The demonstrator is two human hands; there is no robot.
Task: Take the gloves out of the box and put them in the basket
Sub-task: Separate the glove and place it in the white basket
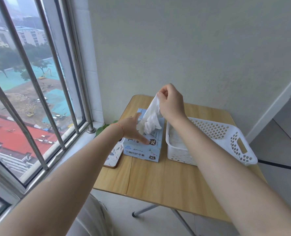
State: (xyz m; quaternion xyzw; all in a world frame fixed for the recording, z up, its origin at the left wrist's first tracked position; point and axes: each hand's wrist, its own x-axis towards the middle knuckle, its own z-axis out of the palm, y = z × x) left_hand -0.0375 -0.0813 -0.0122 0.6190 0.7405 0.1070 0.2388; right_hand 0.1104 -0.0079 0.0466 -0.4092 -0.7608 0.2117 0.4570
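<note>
Right hand (171,101): fingers pinch a white glove (151,119) by its upper end, its lower part still in the box (143,147) opening. Left hand (132,128): fingers spread, pressing the box top. Basket (233,138) sits just right of the box on the surface (166,181).

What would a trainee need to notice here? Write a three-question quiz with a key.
1. True or false: the right hand pinches a white disposable glove above the light blue cardboard glove box.
2. Which hand steadies the box?
A. left hand
B. right
C. neither
3. Fill in: the white perforated plastic basket stands to the ____ of the box.

Key: 1 true; 2 A; 3 right.
</note>
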